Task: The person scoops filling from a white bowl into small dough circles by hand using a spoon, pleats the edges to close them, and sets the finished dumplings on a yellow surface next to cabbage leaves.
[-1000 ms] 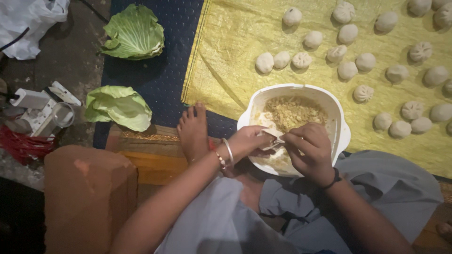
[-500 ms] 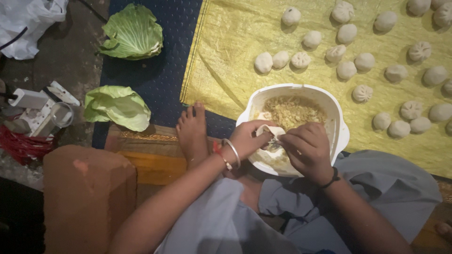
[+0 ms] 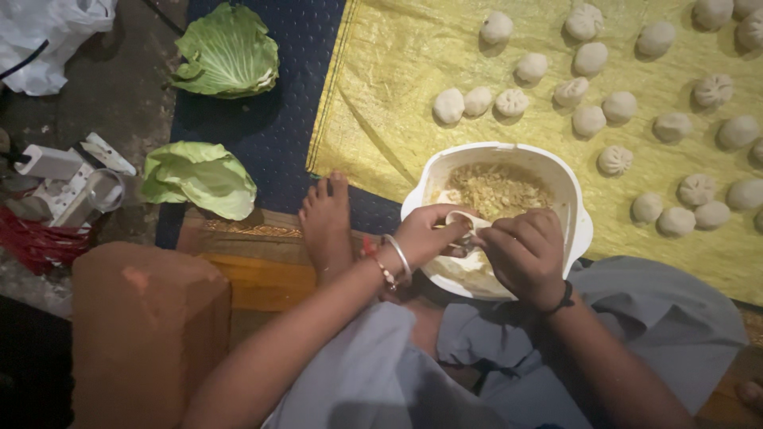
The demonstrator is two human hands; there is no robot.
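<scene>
My left hand (image 3: 427, 235) holds a small round dough wrapper (image 3: 462, 220) over the near rim of a white bowl (image 3: 574, 208) that contains shredded pale filling (image 3: 498, 189). My right hand (image 3: 520, 253) is closed beside it, fingers touching the wrapper and gripping what looks like a small spoon, mostly hidden. Both hands meet above the bowl. My bare foot (image 3: 327, 224) rests left of the bowl. Several finished round dumplings (image 3: 512, 102) lie on a yellow sheet (image 3: 381, 103) beyond the bowl.
Two green cabbage leaves (image 3: 226, 52) (image 3: 200, 175) lie on a dark blue mat (image 3: 294, 119) to the left. A brown block (image 3: 143, 326) stands at the lower left. White plugs and clutter (image 3: 63, 179) sit at the left edge, with a white bag (image 3: 48, 32) above.
My hands have stayed over the bowl's near rim. The fingers shifted slightly around the wrapper. Nothing else has moved.
</scene>
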